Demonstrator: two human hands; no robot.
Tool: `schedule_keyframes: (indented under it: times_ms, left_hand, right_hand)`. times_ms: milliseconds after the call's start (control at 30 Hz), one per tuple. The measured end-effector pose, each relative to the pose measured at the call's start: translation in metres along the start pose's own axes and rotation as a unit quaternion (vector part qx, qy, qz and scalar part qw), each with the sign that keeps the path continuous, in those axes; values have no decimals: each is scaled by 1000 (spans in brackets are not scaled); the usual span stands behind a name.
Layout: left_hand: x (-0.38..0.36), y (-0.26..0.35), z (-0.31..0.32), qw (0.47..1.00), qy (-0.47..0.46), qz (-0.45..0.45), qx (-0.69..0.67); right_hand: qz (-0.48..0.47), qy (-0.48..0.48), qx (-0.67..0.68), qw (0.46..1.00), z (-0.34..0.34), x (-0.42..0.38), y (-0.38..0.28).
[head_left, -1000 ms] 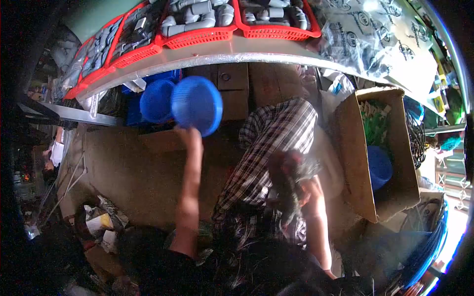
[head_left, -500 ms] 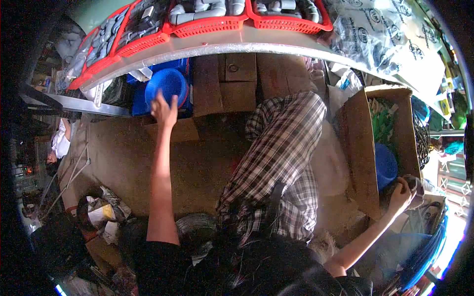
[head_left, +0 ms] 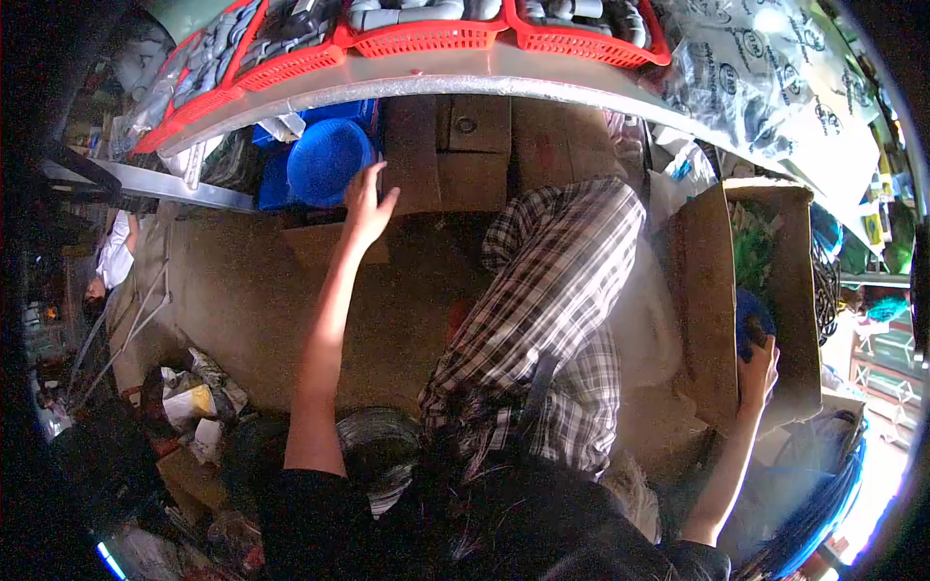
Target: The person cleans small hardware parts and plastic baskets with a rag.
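My left hand (head_left: 366, 211) is at the right rim of a round blue basket (head_left: 327, 160) under the shelf. Its thumb stands apart from the fingers, and nothing shows in it. On the right, my right hand (head_left: 759, 376) reaches into an open cardboard box (head_left: 699, 320). Its fingers are bent over a blue container (head_left: 748, 308) inside, with something dark at the fingertips that I cannot make out. Green items (head_left: 751, 242) lie farther back in that box.
Above, a shelf edge (head_left: 426, 89) carries red baskets (head_left: 426, 41) of grey pipe fittings. Cardboard boxes (head_left: 475, 179) stand beneath it. Coiled wire (head_left: 378, 450) lies near my left side, blue coils (head_left: 838, 508) at the lower right. A person (head_left: 116, 254) is at the far left.
My left hand has moved right, from the front of the blue basket to its right rim. My right hand has gone from the box's near edge, with a dark item, to inside the box.
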State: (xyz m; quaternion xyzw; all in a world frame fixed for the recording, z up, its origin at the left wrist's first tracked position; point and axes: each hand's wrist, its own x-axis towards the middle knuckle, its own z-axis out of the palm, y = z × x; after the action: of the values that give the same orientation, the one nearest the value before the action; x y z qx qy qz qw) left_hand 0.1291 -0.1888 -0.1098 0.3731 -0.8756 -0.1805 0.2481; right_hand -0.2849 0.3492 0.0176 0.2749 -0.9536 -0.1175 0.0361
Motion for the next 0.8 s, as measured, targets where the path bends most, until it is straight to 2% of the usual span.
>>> schedule_keyframes:
  times_ms: [100,133,200,267,400,433,467,500,533,567,600,633,667,700,733,767,800]
  left_hand:
    - [-5,22,2,999,5,41,-24]
    - [-7,31,2,999,-4,41,-24]
    - [-9,48,-3,998,-27,33,-45]
    - [-13,60,-5,997,-28,32,-58]
    - [-15,83,-11,995,-35,34,-92]
    - [-14,92,-14,994,-33,35,-103]
    - [-14,108,-21,988,-43,23,-146]
    - [-14,132,-30,973,-72,-27,-218]
    - [-16,154,-33,909,-127,-108,-382]
    - [-16,183,-46,845,-169,-103,-497]
    - [-20,205,-47,749,-229,-84,-615]
    - [-26,233,-54,655,-274,-119,-694]
    - [-34,250,-54,614,-292,-125,-722]
    - [-38,266,-52,603,-291,-107,-735]
    - [-37,276,-46,617,-263,-125,-731]
    - [-37,281,-42,630,-234,-143,-727]
    - [-37,277,-35,606,-216,-112,-757]
  right_hand:
    - [-99,5,-9,995,33,10,41]
    - [-55,-72,-25,996,15,15,30]
    - [-30,-66,-17,997,-18,21,17]
    - [-10,-69,-2,998,-23,26,26]
    - [-38,26,53,998,-41,32,44]
    - [29,-12,66,997,-89,30,3]
    - [-13,84,64,994,-89,29,6]
    - [-55,177,62,981,-89,26,10]
    - [-90,200,79,972,-98,20,-2]
    - [-123,221,97,962,-118,8,-34]
    - [-156,243,115,951,-143,-5,-74]
    - [-168,255,213,928,-174,-21,-130]
    - [-224,218,279,908,-172,-28,-145]
    - [-253,187,262,912,-160,-37,-162]
    - [-308,106,289,900,-151,-47,-182]
    - [-320,36,331,887,-155,-58,-216]
    - [-463,3,370,806,-158,-59,-236]
